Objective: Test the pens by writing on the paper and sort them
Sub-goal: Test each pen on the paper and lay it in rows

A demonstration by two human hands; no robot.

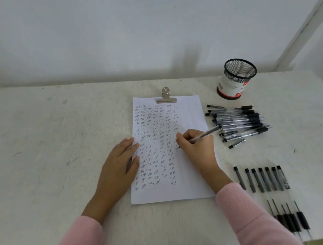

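A white sheet of paper [188, 115] lies in the middle of the table under a metal clip [166, 97], covered in columns of small written words. My right hand [196, 146] grips a clear pen [206, 134], its tip touching the paper near the rightmost written column. My left hand [119, 165] lies flat with fingers spread on the paper's left edge. A pile of several black-capped pens [239, 122] lies right of the paper.
A black mesh pen cup [236, 78] stands at the back right. Near the front right, several pens [263, 179] lie in a neat row, with several more pens [290, 218] lined up below them by the table's front edge.
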